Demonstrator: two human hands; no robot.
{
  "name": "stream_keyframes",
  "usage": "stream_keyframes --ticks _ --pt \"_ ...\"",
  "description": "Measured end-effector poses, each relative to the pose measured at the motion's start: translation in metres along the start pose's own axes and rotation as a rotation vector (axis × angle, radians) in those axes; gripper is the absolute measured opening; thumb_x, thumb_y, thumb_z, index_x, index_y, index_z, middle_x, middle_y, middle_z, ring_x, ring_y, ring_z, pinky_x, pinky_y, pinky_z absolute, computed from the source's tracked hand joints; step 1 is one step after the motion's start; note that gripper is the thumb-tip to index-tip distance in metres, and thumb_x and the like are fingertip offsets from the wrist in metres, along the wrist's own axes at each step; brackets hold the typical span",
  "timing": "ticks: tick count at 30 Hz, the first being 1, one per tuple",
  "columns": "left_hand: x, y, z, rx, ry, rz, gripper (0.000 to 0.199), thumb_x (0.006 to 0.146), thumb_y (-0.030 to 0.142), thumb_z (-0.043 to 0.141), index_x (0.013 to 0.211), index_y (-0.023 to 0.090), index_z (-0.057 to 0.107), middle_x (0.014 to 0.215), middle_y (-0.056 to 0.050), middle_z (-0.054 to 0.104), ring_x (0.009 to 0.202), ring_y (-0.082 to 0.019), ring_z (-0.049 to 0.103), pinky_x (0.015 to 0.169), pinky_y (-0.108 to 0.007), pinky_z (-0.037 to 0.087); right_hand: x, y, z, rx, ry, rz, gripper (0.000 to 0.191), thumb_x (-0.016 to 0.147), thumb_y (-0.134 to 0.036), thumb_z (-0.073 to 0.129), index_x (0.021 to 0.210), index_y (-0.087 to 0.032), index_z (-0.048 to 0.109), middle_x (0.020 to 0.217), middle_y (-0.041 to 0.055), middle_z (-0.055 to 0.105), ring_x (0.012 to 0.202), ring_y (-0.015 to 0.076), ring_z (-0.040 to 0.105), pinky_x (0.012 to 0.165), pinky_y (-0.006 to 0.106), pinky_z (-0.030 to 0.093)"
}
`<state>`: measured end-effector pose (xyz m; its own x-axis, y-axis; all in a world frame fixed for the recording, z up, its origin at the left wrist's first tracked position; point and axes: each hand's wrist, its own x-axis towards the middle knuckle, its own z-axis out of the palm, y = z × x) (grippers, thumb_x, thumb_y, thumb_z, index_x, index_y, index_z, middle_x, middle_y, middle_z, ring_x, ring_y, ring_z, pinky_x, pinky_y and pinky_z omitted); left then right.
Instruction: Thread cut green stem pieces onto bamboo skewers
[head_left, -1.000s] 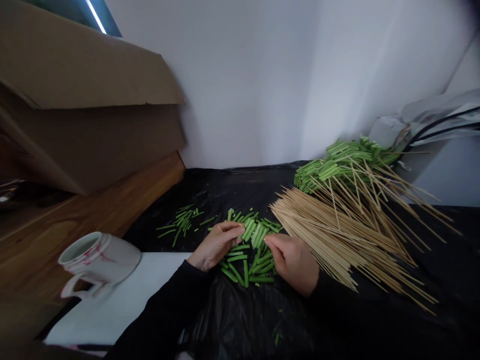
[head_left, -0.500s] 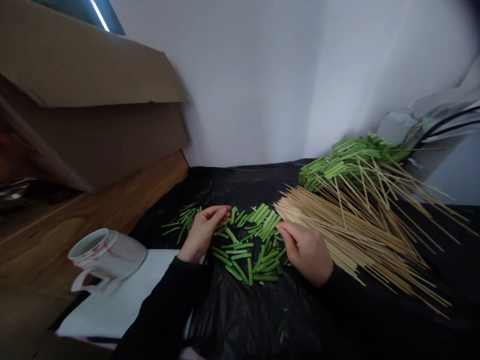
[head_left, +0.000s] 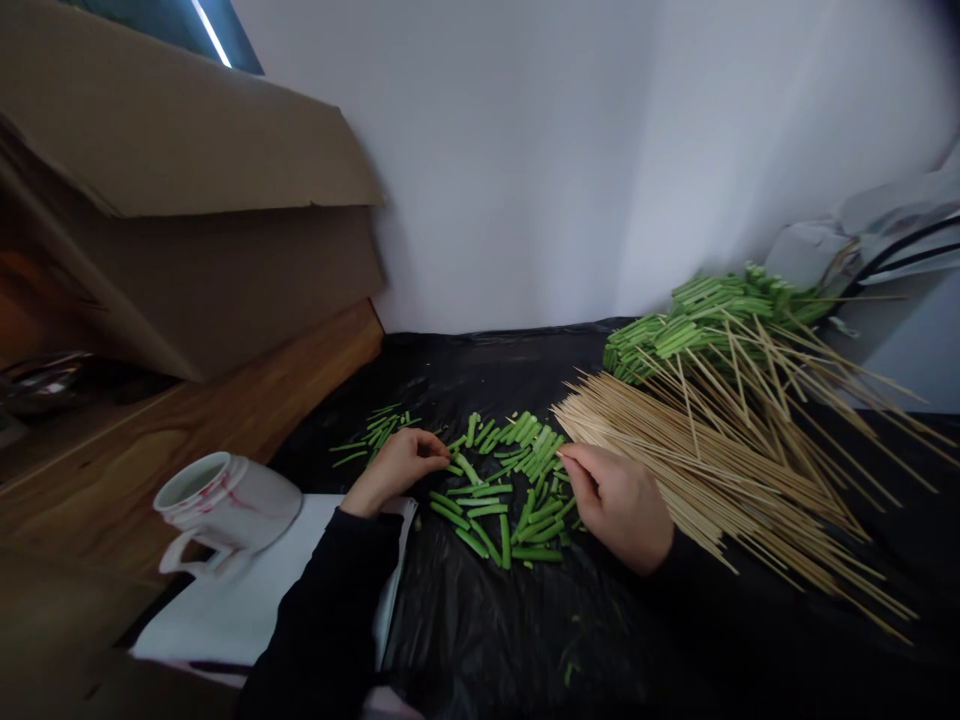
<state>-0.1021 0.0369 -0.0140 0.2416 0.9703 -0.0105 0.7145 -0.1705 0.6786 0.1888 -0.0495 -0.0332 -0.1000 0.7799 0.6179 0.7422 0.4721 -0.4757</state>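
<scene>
Cut green stem pieces (head_left: 486, 492), like garlic scapes or green beans, lie scattered between my hands on black plastic sheeting (head_left: 480, 625). My left hand (head_left: 401, 467) is at the left edge of these pieces, thumb and fingertips pinched together at the end of one short piece (head_left: 454, 469). Whether that piece is lifted I cannot tell. My right hand (head_left: 621, 508) is closed in a pinch at the right side of the pieces. A small pale tip, apparently of a bamboo skewer, shows at its fingertips; the rest is hidden. Beside it lies a heap of bamboo skewers (head_left: 705, 465).
Behind the skewers is a pile of green stems in rows (head_left: 694, 315). On the left a white mug (head_left: 236, 510) stands on white paper (head_left: 225, 615). A cardboard box (head_left: 247, 270) sits on the wooden surface (head_left: 300, 385). A pale wall (head_left: 510, 170) rises behind.
My left hand has come down and slightly nearer, its fingertips lowering from above the stem pieces to among them. My right hand stays pinched in nearly the same place. The view has shifted slightly.
</scene>
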Motion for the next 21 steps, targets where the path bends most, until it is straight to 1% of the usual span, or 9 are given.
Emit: stream_keyframes --ticks 3,6,8,9,12,17,19,21 --pt "-0.002 0.004 0.0 -0.047 -0.024 0.026 0.017 0.062 0.032 0.074 0.071 0.017 0.076 0.068 -0.004 0.07 0.061 -0.016 0.058 0.059 -0.025 0.04 0.0 -0.001 0.0 0.004 0.002 -0.003 0.027 0.094 -0.023 0.038 0.093 -0.021 0.065 0.088 0.0042 0.07 0.08 0.0168 0.064 0.073 0.029 0.044" --pt "-0.006 0.011 0.003 -0.122 -0.143 0.051 0.016 0.064 0.033 0.073 0.069 0.017 0.075 0.067 -0.004 0.07 0.06 -0.016 0.058 0.058 -0.024 0.04 0.0 -0.002 0.0 -0.008 0.003 0.004 0.027 0.094 -0.025 0.038 0.092 -0.021 0.065 0.087 0.004 0.07 0.079 0.0169 0.064 0.072 0.029 0.044" --pt "-0.008 0.014 0.005 -0.123 -0.231 0.053 0.016 0.063 0.032 0.075 0.07 0.018 0.075 0.066 -0.003 0.069 0.058 -0.016 0.057 0.055 -0.024 0.039 0.0 -0.002 0.0 -0.012 -0.005 0.015 0.027 0.094 -0.025 0.038 0.092 -0.021 0.065 0.086 0.0037 0.069 0.078 0.0168 0.064 0.072 0.029 0.044" --pt "-0.009 0.014 0.005 -0.104 -0.257 0.053 0.017 0.061 0.032 0.076 0.071 0.018 0.075 0.064 -0.002 0.069 0.057 -0.015 0.057 0.054 -0.023 0.038 0.0 -0.002 0.0 -0.013 -0.012 0.02 0.027 0.094 -0.025 0.038 0.092 -0.021 0.065 0.086 0.0035 0.069 0.078 0.0168 0.064 0.072 0.029 0.043" --pt "-0.01 0.015 0.007 -0.066 -0.299 0.068 0.021 0.056 0.03 0.079 0.073 0.019 0.074 0.062 0.0 0.067 0.057 -0.015 0.057 0.052 -0.022 0.036 0.0 -0.002 0.0 -0.011 -0.03 0.018 0.027 0.094 -0.026 0.038 0.092 -0.021 0.065 0.086 0.0034 0.069 0.079 0.017 0.064 0.072 0.029 0.043" --pt "-0.011 0.023 0.012 -0.115 -0.393 0.031 0.027 0.058 0.027 0.078 0.083 0.018 0.074 0.068 -0.002 0.069 0.063 -0.017 0.061 0.057 -0.023 0.041 0.0 -0.003 0.001 -0.007 -0.032 0.013 0.026 0.094 -0.024 0.04 0.092 -0.02 0.066 0.086 0.0031 0.07 0.078 0.0171 0.063 0.072 0.028 0.042" --pt "-0.012 0.026 0.015 -0.112 -0.398 0.026 0.025 0.059 0.026 0.077 0.082 0.017 0.074 0.066 -0.002 0.068 0.061 -0.016 0.06 0.056 -0.022 0.04 0.0 -0.003 0.001 -0.006 -0.029 0.011 0.025 0.093 -0.024 0.041 0.092 -0.02 0.066 0.086 0.0031 0.07 0.077 0.0172 0.063 0.071 0.028 0.042" --pt "-0.012 0.027 0.017 -0.11 -0.392 0.048 0.02 0.06 0.027 0.076 0.077 0.017 0.074 0.063 -0.001 0.067 0.058 -0.015 0.058 0.054 -0.022 0.039 0.0 -0.003 0.001 0.001 -0.032 0.012 0.025 0.093 -0.024 0.041 0.092 -0.02 0.066 0.087 0.0031 0.07 0.077 0.0171 0.063 0.071 0.028 0.042"
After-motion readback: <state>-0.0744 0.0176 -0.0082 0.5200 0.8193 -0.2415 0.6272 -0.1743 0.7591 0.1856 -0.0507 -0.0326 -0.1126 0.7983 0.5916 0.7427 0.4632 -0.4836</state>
